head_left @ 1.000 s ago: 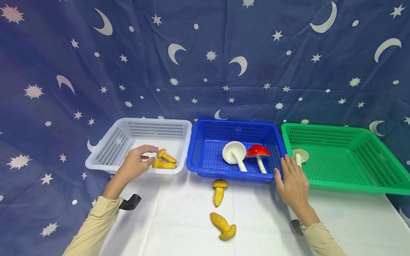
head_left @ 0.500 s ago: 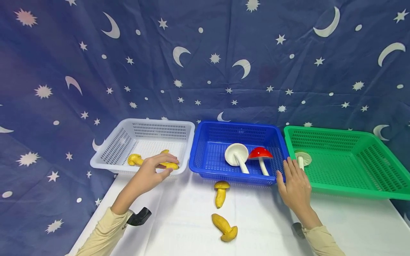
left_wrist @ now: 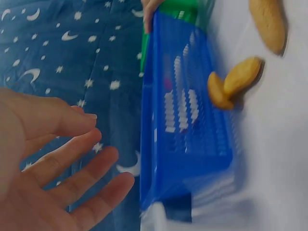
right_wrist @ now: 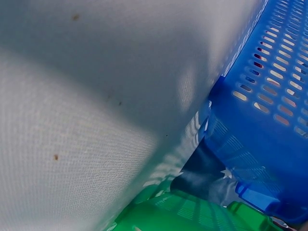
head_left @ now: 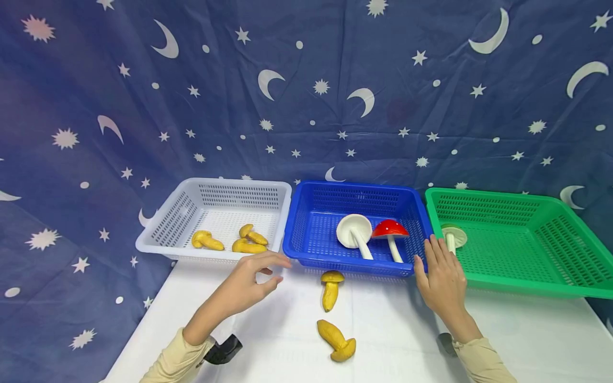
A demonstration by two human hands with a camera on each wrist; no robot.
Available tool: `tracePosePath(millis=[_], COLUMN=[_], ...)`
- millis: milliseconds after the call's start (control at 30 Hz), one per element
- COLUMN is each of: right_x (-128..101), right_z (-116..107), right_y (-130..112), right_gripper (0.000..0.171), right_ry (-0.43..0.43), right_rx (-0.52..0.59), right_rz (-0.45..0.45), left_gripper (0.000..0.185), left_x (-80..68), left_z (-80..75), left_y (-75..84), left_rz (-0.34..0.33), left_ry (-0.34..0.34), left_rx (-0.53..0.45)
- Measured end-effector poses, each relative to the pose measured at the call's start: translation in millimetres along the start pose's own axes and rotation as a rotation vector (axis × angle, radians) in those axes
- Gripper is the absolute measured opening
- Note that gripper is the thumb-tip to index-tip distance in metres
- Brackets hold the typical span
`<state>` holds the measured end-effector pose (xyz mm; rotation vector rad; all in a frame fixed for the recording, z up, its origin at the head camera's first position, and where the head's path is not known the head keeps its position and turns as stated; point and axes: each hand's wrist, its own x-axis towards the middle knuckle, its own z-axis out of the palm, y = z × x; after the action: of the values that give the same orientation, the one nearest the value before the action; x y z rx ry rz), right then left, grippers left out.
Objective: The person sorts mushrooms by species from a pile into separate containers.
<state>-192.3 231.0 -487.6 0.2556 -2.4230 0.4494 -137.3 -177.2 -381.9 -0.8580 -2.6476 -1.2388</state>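
My left hand [head_left: 254, 279] hovers in front of the white basket [head_left: 165, 249], fingers relaxed and holding nothing. In the left wrist view its fingers [left_wrist: 91, 185] are spread beside the blue basket [left_wrist: 187, 139]. Three yellow mushrooms lie in the white basket, one of them [head_left: 207, 240] apart at the left. On the white cloth ahead of the left hand lie a yellow mushroom [head_left: 330, 291] by the blue basket and another yellow mushroom [head_left: 337, 340] nearer me. My right hand [head_left: 441, 276] rests with extended fingers at the adjoining rims of the blue and green baskets.
In the blue basket are a white upturned mushroom [head_left: 355, 234] and a red-capped mushroom [head_left: 390, 234]. The green basket [head_left: 541, 287] holds a pale mushroom [head_left: 455, 238] at its left end. A dark curtain [head_left: 306, 96] with moons and stars hangs behind the baskets.
My left hand has let go of a yellow mushroom at the left of the white basket, then moved right and out over its front rim. The right hand stays in place.
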Motion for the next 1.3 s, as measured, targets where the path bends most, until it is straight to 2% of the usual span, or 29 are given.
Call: tracePosePath(millis=[333, 600, 867, 1100, 1300], right_x=[1, 1, 0, 1, 1], right_z=[-1, -1, -2, -1, 1], right_y=[0, 1, 0, -1, 0], right_gripper=[0.054, 0.054, 0.054, 0.054, 0.054], right_ry=[0.009, -0.001, -0.003, -0.008, -0.001], right_rx=[0.006, -0.005, -0.003, -0.014, -0.008], right_rz=[0.001, 0.001, 0.012, 0.013, 0.006], left_gripper=[0.029, 0.030, 0.032, 0.039, 0.040], left_x=[-1.6, -4.0, -5.3, -7.8, -11.8], left_z=[29.9, 56.1, 84.4, 105.8, 125.9], left_y=[10.5, 5.9, 0.3, -5.2, -8.8], left_rz=[0.012, 0.069, 0.068, 0.096, 0.094], left_ry=[-0.069, -0.128, -0.241, -0.320, -0.379], left_rx=[-0.033, -0.094, -0.122, 0.009, 0.089])
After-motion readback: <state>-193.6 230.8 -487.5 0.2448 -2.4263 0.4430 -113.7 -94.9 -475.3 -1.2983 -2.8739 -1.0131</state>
